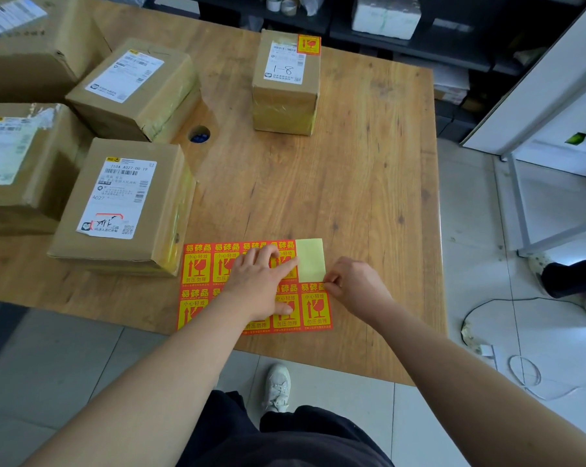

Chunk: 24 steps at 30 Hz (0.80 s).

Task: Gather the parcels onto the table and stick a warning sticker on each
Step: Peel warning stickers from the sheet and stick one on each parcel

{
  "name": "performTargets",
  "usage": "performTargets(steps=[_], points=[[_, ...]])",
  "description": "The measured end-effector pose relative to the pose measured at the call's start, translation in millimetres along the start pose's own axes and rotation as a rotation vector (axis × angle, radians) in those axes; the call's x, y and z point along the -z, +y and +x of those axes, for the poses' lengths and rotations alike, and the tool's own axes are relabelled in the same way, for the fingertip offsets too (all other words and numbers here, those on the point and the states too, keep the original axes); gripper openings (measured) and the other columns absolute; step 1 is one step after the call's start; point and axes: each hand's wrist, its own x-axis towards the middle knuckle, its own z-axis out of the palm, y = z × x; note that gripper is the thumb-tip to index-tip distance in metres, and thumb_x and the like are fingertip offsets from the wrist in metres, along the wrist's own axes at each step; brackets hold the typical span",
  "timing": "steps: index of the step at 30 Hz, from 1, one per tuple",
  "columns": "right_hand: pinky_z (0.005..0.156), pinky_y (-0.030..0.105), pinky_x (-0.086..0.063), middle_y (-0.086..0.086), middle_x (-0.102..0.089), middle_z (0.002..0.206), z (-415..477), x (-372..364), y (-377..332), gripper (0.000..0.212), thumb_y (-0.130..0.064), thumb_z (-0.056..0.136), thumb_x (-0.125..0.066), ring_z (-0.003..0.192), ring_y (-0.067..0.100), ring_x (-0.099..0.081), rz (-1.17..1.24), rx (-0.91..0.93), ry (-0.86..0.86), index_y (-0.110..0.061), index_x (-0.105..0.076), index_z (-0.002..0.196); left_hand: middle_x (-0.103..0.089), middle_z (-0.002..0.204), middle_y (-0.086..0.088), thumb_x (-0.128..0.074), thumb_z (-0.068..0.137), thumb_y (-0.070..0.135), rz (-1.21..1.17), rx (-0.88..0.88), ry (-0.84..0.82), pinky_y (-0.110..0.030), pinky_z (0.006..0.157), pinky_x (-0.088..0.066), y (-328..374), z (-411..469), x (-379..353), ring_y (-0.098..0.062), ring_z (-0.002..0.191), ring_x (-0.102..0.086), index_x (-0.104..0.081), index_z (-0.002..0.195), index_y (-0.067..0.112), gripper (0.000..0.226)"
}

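Observation:
A sheet of red and yellow warning stickers (197,284) lies near the table's front edge, with one bare yellow patch (310,259) at its top right. My left hand (259,281) presses flat on the sheet with straight fingers. My right hand (355,286) pinches the corner of the lower right sticker (315,310). A parcel (285,84) at the back centre carries a warning sticker (308,44) on top. Several other cardboard parcels stand at the left, the nearest (123,203) beside the sheet, showing shipping labels only.
The wooden table (369,180) has a round cable hole (199,134) beside the left parcels. Dark shelving runs along the back. A white metal frame (521,214) and loose cables (521,369) are on the tiled floor to the right, where another person's foot shows.

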Motion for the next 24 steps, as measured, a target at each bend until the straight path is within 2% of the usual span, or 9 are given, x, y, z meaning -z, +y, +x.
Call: performTargets(steps=[3,7,10,15,18,19,21,23,24], points=[[0.074,0.031,-0.052,0.000,-0.062,0.096,2,-1,0,0.010,-0.021,0.086,-0.066,0.084,0.015,-0.061,0.095,-0.074,0.027,-0.012,-0.069,0.090,-0.022,0.144,0.000,-0.065,0.069,0.069,-0.017,0.028,0.022,-0.043,0.106,-0.025,0,4,1,-0.027,0.130,-0.025,-0.011,0.148,0.037,0.101],[0.076,0.024,-0.051,-0.006,-0.062,0.096,9,3,-1,0.018,-0.017,0.083,-0.068,0.086,0.010,-0.060,0.256,-0.192,0.099,-0.016,-0.064,0.101,-0.025,0.144,-0.005,-0.068,0.070,0.064,-0.129,0.162,0.107,-0.043,0.105,-0.029,1,18,7,-0.027,0.130,-0.030,-0.018,0.147,0.024,0.100],[0.075,0.020,-0.048,-0.006,-0.064,0.099,15,4,-1,0.023,-0.013,0.083,-0.069,0.087,0.007,-0.059,0.306,-0.225,0.081,-0.019,-0.065,0.104,-0.028,0.140,-0.004,-0.075,0.060,0.065,-0.110,0.179,0.112,-0.041,0.104,-0.028,1,29,15,-0.026,0.128,-0.030,-0.031,0.138,0.024,0.098],[0.074,0.017,-0.047,-0.003,-0.062,0.108,23,4,-1,0.041,-0.014,0.084,-0.069,0.084,0.005,-0.056,0.393,-0.262,0.111,-0.015,-0.058,0.124,-0.032,0.132,0.001,-0.081,0.053,0.062,-0.126,0.188,0.068,-0.040,0.101,-0.027,0,34,19,-0.023,0.124,-0.031,-0.044,0.116,0.025,0.082],[0.079,0.021,-0.049,-0.001,-0.060,0.108,30,6,-8,0.052,-0.015,0.084,-0.070,0.091,0.009,-0.057,0.504,-0.259,0.122,-0.014,-0.051,0.133,-0.048,0.118,0.004,-0.080,0.061,0.055,-0.195,0.138,0.088,-0.038,0.097,-0.028,-3,30,15,-0.020,0.114,-0.044,-0.043,0.108,0.027,0.066],[0.080,0.022,-0.049,-0.001,-0.060,0.106,32,7,-11,0.051,-0.016,0.085,-0.070,0.093,0.010,-0.058,0.532,-0.256,0.103,-0.015,-0.052,0.132,-0.054,0.110,0.006,-0.079,0.065,0.051,-0.246,0.116,0.090,-0.038,0.097,-0.028,-3,27,13,-0.019,0.108,-0.050,-0.041,0.106,0.028,0.061],[0.073,0.022,-0.051,-0.002,-0.064,0.099,35,9,-16,0.030,-0.018,0.087,-0.066,0.089,0.012,-0.061,0.582,-0.246,0.042,-0.019,-0.063,0.117,-0.059,0.097,0.011,-0.078,0.071,0.043,-0.367,0.106,0.115,-0.032,0.093,-0.026,-3,21,11,-0.018,0.100,-0.055,-0.041,0.103,0.030,0.051],[0.067,0.024,-0.054,0.000,-0.068,0.094,37,10,-17,0.012,-0.021,0.090,-0.062,0.084,0.013,-0.065,0.647,-0.276,0.018,-0.020,-0.070,0.098,-0.062,0.099,0.011,-0.074,0.076,0.039,-0.455,0.158,0.168,-0.030,0.088,-0.025,-7,16,13,-0.017,0.101,-0.054,-0.048,0.107,0.032,0.041],[0.066,0.026,-0.055,0.000,-0.068,0.095,38,10,-17,0.012,-0.022,0.092,-0.059,0.084,0.013,-0.065,0.666,-0.310,0.028,-0.020,-0.070,0.097,-0.064,0.103,0.011,-0.071,0.079,0.038,-0.481,0.196,0.188,-0.030,0.089,-0.027,-12,14,15,-0.017,0.103,-0.055,-0.053,0.107,0.032,0.034]])
